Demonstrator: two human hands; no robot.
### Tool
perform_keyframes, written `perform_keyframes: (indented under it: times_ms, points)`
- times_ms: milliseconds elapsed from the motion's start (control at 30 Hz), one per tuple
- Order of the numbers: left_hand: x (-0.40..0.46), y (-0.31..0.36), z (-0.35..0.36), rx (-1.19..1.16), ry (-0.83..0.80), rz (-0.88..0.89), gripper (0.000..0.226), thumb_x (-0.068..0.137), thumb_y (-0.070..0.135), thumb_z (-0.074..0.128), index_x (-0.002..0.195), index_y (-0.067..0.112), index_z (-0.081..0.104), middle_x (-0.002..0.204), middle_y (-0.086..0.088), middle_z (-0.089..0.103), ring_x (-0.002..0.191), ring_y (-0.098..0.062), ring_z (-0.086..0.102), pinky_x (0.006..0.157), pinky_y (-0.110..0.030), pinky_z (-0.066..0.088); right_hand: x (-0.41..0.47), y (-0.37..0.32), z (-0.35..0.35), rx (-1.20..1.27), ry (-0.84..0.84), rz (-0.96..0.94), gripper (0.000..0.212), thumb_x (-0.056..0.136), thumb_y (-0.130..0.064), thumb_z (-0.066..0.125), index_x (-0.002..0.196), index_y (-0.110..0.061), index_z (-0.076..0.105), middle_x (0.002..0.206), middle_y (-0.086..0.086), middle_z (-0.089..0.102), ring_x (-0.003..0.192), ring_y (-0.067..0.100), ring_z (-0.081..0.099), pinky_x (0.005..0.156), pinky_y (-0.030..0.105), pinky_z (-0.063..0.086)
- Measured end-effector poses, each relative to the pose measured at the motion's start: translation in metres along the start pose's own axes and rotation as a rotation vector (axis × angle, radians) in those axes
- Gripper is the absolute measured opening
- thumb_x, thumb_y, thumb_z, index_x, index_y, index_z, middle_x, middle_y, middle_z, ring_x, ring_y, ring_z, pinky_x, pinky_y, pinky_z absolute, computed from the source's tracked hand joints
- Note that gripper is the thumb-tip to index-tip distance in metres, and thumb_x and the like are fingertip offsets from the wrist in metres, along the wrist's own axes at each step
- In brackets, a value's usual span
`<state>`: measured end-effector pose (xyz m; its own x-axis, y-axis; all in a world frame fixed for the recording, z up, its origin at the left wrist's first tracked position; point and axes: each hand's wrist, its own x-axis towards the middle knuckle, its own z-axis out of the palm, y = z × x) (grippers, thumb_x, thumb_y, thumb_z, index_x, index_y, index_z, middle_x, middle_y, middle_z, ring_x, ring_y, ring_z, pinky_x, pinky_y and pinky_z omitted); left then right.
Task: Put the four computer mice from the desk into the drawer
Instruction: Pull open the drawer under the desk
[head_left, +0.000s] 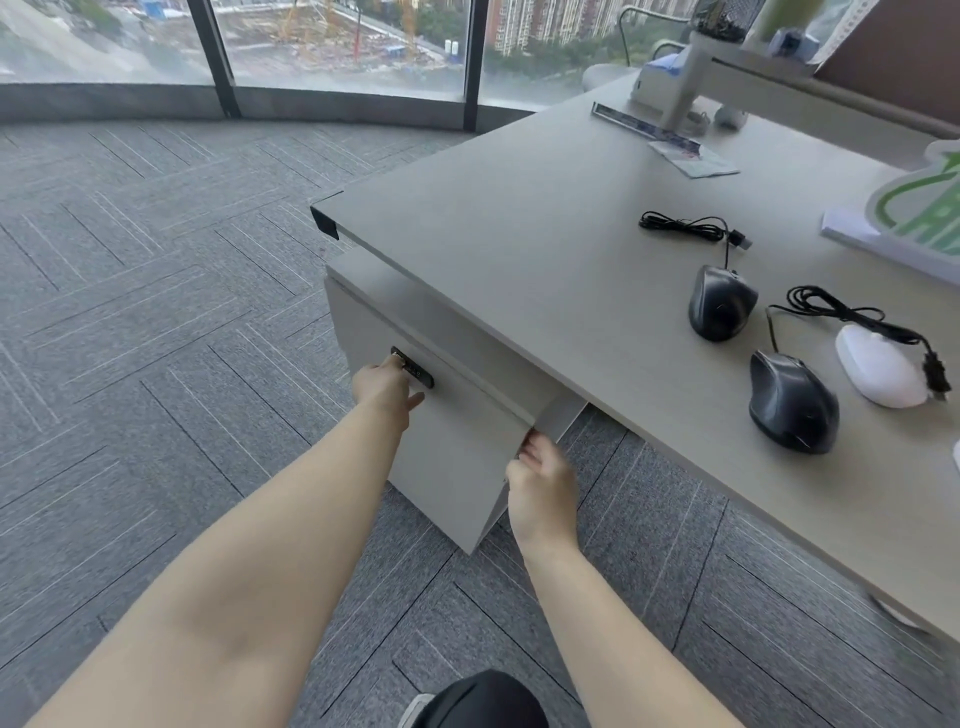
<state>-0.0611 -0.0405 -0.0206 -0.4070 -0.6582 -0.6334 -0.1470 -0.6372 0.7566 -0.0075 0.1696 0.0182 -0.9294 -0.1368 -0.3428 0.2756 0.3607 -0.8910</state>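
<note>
The left hand (384, 387) rests against the front panel of the drawer (457, 457), its fingertips at the dark lock plate (413, 368) near the panel's top edge, thumb spread out to the side; it presses on the panel rather than closing round anything. The right hand (543, 480) curls its fingers round the panel's right-hand edge, clamped on that edge where a narrow gap shows the drawer's side wall. The drawer front stands only slightly proud of its cabinet, tucked beneath the overhanging surface (519, 234).

Three mice are in view on the surface, all toward its right part and well back from the front edge: a dark mouse (721, 304) with its bundled cable (680, 226) lying behind it, a second dark mouse (794, 402) closer to the front edge, and a white mouse (880, 371) just beside it with a black cord across its top. A fourth mouse cannot be made out. The left half of the surface lies bare, and open carpet (156, 312) spreads out to the left of the drawer.
</note>
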Motion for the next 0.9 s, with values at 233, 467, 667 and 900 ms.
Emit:
perform_keyframes:
  times_ms: [233, 467, 667, 900]
  points:
    - [-0.035, -0.007, -0.083, -0.058, 0.095, -0.004, 0.027, 0.094, 0.014, 0.057, 0.117, 0.002, 0.061, 0.103, -0.011, 0.061, 0.1, -0.028, 0.06, 0.072, -0.043, 0.06, -0.058, 0.008, -0.002, -0.077, -0.132, -0.077, 0.017, 0.093, -0.019, 0.053, 0.095, -0.017, 0.07, 0.083, -0.003, 0.072, 0.076, 0.011, 0.061, 0.065, 0.026, 0.046]
    - [-0.076, -0.014, -0.187, -0.107, 0.153, 0.036, 0.027, 0.094, 0.017, 0.059, 0.115, 0.0, 0.062, 0.116, -0.014, 0.066, 0.107, -0.026, 0.066, 0.05, -0.035, 0.059, -0.113, 0.029, 0.019, -0.169, -0.401, -0.141, 0.038, 0.092, -0.033, 0.058, 0.066, -0.006, 0.055, 0.054, -0.007, 0.046, 0.054, 0.012, 0.038, 0.057, 0.031, 0.031]
    - [-0.101, -0.021, -0.261, -0.085, 0.17, 0.079, 0.021, 0.097, 0.018, 0.052, 0.108, 0.004, 0.063, 0.118, -0.017, 0.069, 0.1, -0.025, 0.067, 0.044, -0.033, 0.059, -0.154, 0.053, 0.045, -0.158, -0.651, -0.133, 0.052, 0.076, -0.055, 0.058, 0.079, -0.003, 0.063, 0.073, 0.007, 0.063, 0.071, 0.017, 0.056, 0.066, 0.036, 0.043]
    - [-0.119, -0.028, -0.302, -0.051, 0.191, 0.093, 0.03, 0.098, 0.022, 0.053, 0.118, 0.0, 0.062, 0.112, -0.013, 0.068, 0.094, -0.023, 0.069, 0.049, -0.035, 0.061, -0.184, 0.059, 0.057, -0.196, -0.692, -0.14, 0.035, 0.072, -0.046, 0.058, 0.078, -0.012, 0.066, 0.089, 0.019, 0.072, 0.075, 0.019, 0.06, 0.067, 0.038, 0.044]
